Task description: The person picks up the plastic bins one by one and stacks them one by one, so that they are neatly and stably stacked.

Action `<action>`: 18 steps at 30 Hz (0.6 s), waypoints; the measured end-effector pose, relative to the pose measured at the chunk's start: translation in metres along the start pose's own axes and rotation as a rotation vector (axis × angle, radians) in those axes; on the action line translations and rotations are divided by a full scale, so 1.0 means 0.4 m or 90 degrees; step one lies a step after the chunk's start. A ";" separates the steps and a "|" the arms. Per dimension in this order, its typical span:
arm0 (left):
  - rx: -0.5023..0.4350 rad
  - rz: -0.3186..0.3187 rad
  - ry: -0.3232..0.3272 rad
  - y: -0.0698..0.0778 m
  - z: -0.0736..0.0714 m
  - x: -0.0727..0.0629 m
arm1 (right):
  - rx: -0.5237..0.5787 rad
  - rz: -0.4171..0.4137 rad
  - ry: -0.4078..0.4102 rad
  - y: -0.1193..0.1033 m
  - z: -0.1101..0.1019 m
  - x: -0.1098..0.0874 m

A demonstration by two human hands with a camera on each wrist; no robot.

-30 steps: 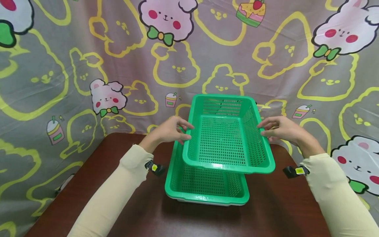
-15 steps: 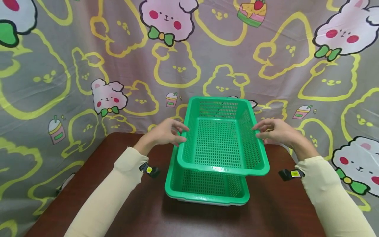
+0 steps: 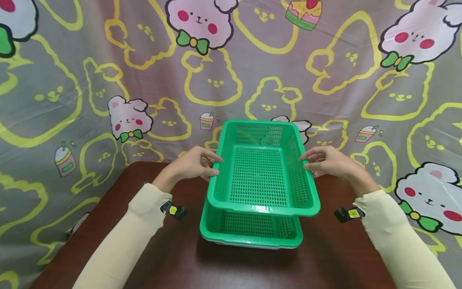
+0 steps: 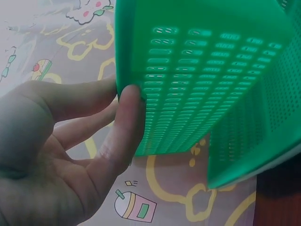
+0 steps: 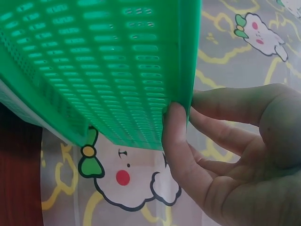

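A green perforated plastic basket [image 3: 260, 209] hangs in the air in the head view, tilted so that its inside shows. My left hand [image 3: 193, 162] pinches its left rim and my right hand [image 3: 326, 162] pinches its right rim. Both wrist views show a thumb [image 4: 126, 122] on one side of the rim, with fingers [image 5: 230, 106] on the other. Below is a second green basket [image 3: 252, 240] of like shape, standing on the table. The raised basket hides much of its inside. A thin white edge [image 3: 247, 246] shows beneath the lower basket's front rim.
The dark reddish-brown table [image 3: 173, 257] extends on both sides of the lower basket. Behind it hangs a grey-pink curtain [image 3: 159, 88] with cartoon rabbits and drinks. Small black devices with straps sit on the left wrist [image 3: 173, 210] and right wrist [image 3: 349, 214].
The raised basket has moved left and slightly down, more squarely over the lower one. Both hands have travelled with it, keeping hold of its rims. The lower basket has stayed in place.
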State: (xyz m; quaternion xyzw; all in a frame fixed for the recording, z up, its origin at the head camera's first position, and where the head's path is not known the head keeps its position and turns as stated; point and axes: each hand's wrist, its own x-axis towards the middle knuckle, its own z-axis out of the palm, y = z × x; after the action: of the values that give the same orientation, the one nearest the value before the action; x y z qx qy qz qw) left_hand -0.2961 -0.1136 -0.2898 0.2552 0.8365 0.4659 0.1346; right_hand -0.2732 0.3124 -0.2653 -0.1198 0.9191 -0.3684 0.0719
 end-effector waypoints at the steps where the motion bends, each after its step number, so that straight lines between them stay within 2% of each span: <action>1: 0.004 0.000 -0.002 -0.002 -0.002 -0.002 | 0.002 -0.001 0.000 0.000 0.003 0.001; 12: 0.016 -0.010 -0.007 -0.029 -0.008 -0.023 | 0.015 -0.009 -0.018 -0.006 0.031 0.009; 18: -0.005 -0.023 -0.013 -0.039 -0.004 -0.032 | 0.027 0.000 -0.033 -0.005 0.045 0.011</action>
State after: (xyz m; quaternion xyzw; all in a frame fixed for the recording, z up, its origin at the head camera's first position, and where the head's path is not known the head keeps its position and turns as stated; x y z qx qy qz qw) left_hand -0.2909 -0.1287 -0.3023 0.2440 0.8376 0.4642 0.1529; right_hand -0.2733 0.2979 -0.2771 -0.1275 0.9090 -0.3844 0.0983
